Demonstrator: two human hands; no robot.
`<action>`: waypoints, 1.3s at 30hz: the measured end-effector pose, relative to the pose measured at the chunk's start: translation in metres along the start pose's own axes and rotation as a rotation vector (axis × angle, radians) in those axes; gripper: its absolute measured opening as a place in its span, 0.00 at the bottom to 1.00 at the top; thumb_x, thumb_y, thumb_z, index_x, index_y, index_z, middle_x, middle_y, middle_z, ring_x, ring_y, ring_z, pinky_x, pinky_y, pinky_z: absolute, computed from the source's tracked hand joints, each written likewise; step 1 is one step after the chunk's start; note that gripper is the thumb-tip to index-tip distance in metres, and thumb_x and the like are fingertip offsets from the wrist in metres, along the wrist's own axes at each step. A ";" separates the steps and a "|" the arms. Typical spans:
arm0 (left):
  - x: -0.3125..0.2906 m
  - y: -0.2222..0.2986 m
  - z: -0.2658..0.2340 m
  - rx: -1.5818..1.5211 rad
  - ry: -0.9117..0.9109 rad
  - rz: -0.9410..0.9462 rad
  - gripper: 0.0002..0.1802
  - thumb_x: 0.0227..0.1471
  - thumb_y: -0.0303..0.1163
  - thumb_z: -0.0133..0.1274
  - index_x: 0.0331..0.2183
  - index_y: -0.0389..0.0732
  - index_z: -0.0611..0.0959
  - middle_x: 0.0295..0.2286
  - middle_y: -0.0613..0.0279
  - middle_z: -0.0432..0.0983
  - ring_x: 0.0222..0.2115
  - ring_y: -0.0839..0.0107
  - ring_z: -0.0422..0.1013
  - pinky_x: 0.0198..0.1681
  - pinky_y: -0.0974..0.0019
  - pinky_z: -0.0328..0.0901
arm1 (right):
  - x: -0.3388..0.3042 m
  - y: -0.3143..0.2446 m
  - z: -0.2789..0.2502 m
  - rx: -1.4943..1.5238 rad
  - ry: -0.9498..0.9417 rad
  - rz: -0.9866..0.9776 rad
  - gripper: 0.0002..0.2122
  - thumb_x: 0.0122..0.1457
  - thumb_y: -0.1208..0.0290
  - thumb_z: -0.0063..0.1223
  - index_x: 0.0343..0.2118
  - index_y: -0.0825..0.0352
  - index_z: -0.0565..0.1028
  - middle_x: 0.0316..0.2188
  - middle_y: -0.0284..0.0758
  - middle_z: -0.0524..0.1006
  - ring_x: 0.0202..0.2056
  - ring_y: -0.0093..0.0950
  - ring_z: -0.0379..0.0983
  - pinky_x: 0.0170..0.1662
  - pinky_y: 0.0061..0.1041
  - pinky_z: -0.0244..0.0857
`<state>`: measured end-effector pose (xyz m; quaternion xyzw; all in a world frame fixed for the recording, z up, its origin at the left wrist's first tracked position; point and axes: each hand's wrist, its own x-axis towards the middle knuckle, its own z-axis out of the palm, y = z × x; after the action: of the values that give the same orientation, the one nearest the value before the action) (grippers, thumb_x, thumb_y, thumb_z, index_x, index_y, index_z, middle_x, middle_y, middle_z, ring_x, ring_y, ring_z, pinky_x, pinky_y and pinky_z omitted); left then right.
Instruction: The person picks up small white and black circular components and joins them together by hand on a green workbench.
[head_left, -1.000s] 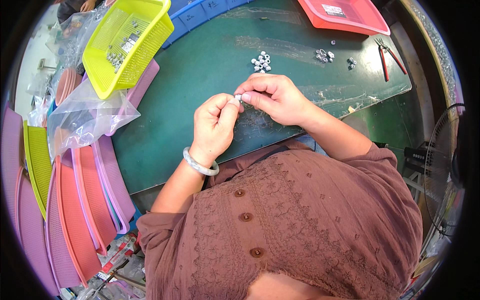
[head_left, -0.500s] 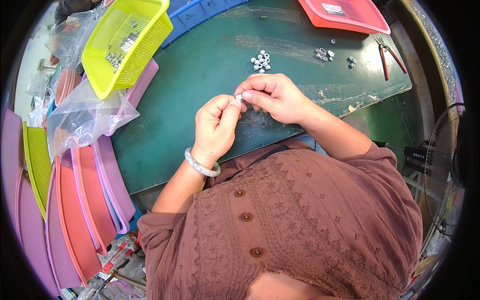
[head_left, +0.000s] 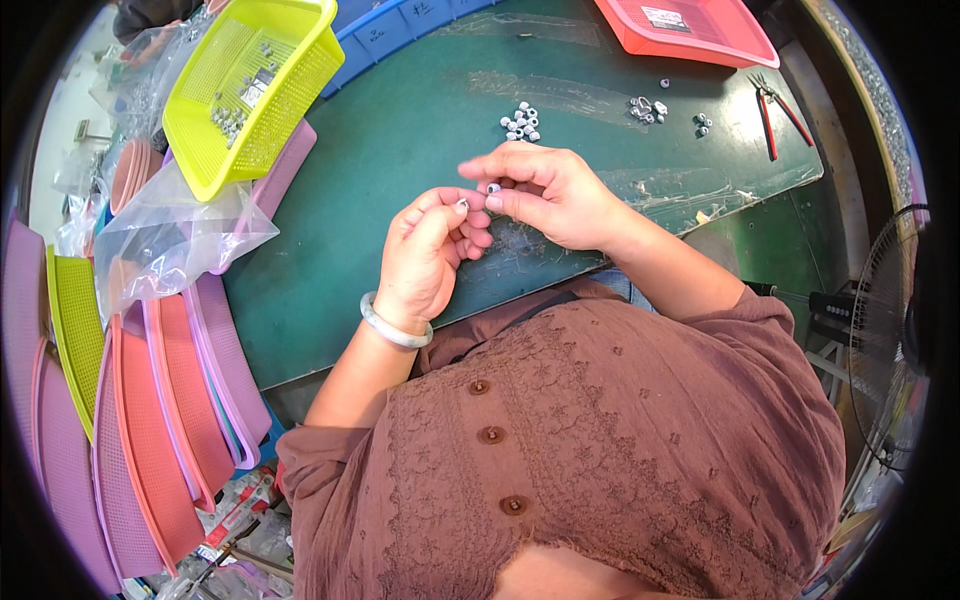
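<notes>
Between the thumb and fingers of my right hand (head_left: 565,200) is a small grey-white bead-like piece (head_left: 493,188) with a dark hole. Close beside it, my left hand (head_left: 418,255) has its thumb pressed to the index finger; whatever it pinches is too small to make out. A pale bangle circles that wrist. Just beyond my hands, a cluster of similar grey-white pieces (head_left: 520,124) lies on the green tabletop (head_left: 330,260). Farther right are a looser group of metallic pieces (head_left: 648,110) and a small dark-holed group (head_left: 704,125).
A yellow-green basket (head_left: 290,100) with small grey parts stands at the far left, near a blue tray (head_left: 400,30). Red-handled pliers (head_left: 770,118) lie at the right below a coral basket (head_left: 735,35). Stacked baskets (head_left: 150,430) and a clear bag (head_left: 165,240) crowd the left; a fan (head_left: 880,340) stands right.
My hands have come slightly apart, the left shifting a little left. The grey-white piece now shows in my right fingers, whose index finger has stretched outward.
</notes>
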<state>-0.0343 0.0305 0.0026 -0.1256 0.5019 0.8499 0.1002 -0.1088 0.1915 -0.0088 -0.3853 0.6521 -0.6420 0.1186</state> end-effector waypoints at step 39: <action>-0.003 0.004 0.009 -0.095 0.091 -0.109 0.06 0.49 0.29 0.49 0.25 0.37 0.76 0.18 0.68 0.68 0.15 0.83 0.59 0.15 0.81 0.53 | -0.002 -0.007 -0.001 -0.089 0.018 0.047 0.04 0.53 0.78 0.48 0.30 0.70 0.74 0.26 0.34 0.75 0.30 0.22 0.71 0.34 0.18 0.64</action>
<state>-0.0334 0.0367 0.0108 -0.1959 0.4575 0.8594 0.1173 -0.1050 0.1945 -0.0029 -0.3690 0.6899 -0.6129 0.1108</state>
